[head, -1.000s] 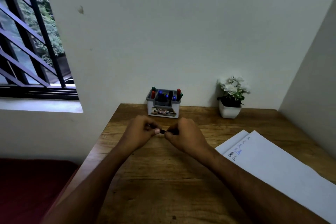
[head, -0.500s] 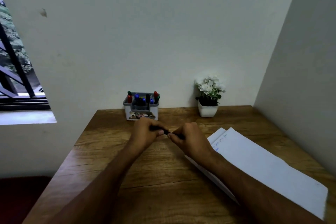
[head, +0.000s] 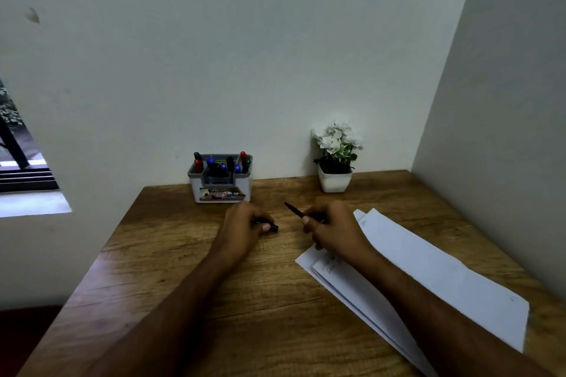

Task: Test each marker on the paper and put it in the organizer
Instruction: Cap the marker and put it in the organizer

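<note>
Above the wooden bench [head: 171,257], the right hand [head: 332,231] pinches the uncapped black marker [head: 293,210] with curled fingers beside the paper [head: 428,269], while the left hand [head: 245,228] grips its cap [head: 269,225] near the organizer [head: 220,182].

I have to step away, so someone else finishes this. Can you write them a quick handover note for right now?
Left hand grips the black cap.
Right hand holds the uncapped black marker, tip pointing up and left, off the paper.
The organizer at the back of the table already holds several markers.
Left: test this marker on the paper, recap it, put it in the organizer.
</note>
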